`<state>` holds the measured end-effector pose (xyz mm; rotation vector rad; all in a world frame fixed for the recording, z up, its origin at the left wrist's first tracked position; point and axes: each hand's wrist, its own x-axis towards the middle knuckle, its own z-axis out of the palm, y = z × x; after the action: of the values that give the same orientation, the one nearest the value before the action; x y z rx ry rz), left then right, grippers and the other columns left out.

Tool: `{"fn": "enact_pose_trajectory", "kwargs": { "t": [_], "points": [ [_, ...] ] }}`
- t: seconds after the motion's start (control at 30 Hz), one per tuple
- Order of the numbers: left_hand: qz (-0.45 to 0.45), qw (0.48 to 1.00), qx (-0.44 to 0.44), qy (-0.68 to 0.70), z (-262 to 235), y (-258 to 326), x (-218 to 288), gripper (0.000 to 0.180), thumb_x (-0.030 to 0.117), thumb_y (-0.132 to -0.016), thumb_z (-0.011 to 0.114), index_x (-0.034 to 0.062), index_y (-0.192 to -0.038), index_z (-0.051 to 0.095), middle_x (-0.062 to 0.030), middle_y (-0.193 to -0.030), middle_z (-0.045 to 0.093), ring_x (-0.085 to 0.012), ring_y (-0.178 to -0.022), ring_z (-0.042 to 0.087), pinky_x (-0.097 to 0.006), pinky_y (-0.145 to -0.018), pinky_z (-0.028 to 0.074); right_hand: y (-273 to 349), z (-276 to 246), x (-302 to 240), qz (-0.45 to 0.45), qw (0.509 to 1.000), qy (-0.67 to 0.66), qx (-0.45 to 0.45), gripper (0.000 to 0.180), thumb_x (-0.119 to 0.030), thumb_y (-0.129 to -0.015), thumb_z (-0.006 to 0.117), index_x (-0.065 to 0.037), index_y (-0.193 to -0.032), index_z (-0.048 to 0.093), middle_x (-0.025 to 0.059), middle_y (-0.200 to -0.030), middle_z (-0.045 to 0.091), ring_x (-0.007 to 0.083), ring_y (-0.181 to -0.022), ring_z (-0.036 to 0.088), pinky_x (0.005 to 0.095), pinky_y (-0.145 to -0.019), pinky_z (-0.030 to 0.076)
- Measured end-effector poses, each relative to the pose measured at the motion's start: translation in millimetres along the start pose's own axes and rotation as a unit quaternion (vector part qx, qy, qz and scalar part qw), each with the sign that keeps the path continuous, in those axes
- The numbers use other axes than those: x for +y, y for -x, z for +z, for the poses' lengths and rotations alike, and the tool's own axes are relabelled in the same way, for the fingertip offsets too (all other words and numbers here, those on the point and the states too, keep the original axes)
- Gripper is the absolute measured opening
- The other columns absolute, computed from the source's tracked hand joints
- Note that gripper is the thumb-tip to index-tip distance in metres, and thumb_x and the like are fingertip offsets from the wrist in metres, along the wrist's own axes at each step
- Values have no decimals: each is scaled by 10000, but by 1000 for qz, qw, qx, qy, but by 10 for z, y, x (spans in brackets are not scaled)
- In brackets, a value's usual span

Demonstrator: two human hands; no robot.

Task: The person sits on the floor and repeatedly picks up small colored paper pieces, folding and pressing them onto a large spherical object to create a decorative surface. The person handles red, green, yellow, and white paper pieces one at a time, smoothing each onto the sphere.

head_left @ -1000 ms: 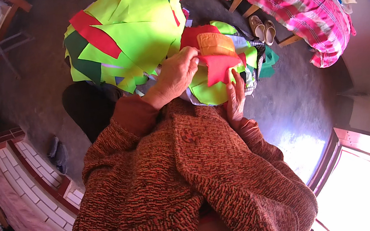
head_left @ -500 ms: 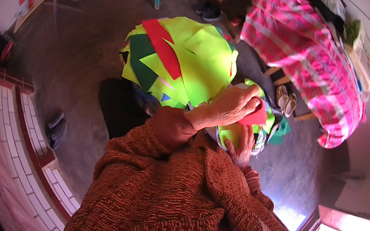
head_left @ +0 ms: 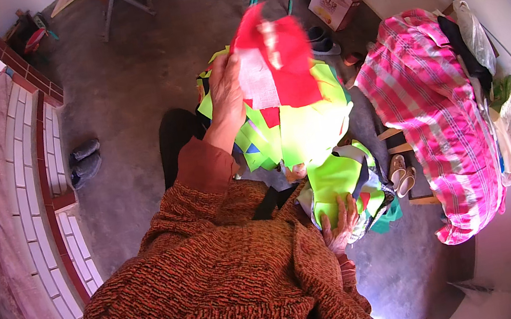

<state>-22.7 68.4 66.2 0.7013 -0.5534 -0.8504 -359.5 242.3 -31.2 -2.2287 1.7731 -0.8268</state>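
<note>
Hands work apart: left hand point(head_left: 227, 91) is raised, pinching a red cloth piece point(head_left: 281, 63); right hand point(head_left: 340, 224) presses flat, fingers spread, on green fabric point(head_left: 331, 181).

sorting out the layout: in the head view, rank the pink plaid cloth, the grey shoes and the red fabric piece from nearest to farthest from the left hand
1. Red fabric piece: held up in the left hand.
2. Grey shoes: on the floor, to its left and lower.
3. Pink plaid cloth: far right, past the green patchwork.
</note>
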Motion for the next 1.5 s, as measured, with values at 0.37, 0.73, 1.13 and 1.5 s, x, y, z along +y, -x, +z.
{"fn": "enact_pose_trajectory", "kwargs": {
  "t": [0.37,0.73,1.13,1.5],
  "points": [
    [-90,991,98,-13,-279,89,-239,273,-38,-780,639,38,-1014,520,-66,-1009,600,-172,-915,589,-317,-828,473,20,-19,30,5,1000,1,-4,559,-301,-793,668,-55,-1272,519,179,-1410,383,398,-1295,323,520,-1054,266],
    [-50,990,93,-95,-561,172,-46,460,-77,-733,628,12,-1168,506,-93,-1078,609,-207,-956,602,-345,-835,492,15,-11,17,7,1000,3,-5,543,-325,-812,653,-49,-1263,527,187,-1406,383,403,-1289,327,520,-1055,266],
    [-105,978,87,-157,-775,485,-121,662,-97,-741,631,-32,-1328,332,-127,-1174,556,-225,-1045,577,-348,-872,492,4,-7,16,9,1000,2,-1,529,-302,-799,664,-57,-1250,537,180,-1397,394,397,-1280,333,515,-1049,274],
    [305,727,-47,-613,-417,466,101,692,94,-667,753,69,-1280,433,-197,-1297,411,-399,-1211,376,-473,-1014,297,-19,-22,0,14,1000,0,1,521,-259,-783,679,-60,-1243,537,182,-1399,393,396,-1281,339,506,-1055,276]
  ]
}}
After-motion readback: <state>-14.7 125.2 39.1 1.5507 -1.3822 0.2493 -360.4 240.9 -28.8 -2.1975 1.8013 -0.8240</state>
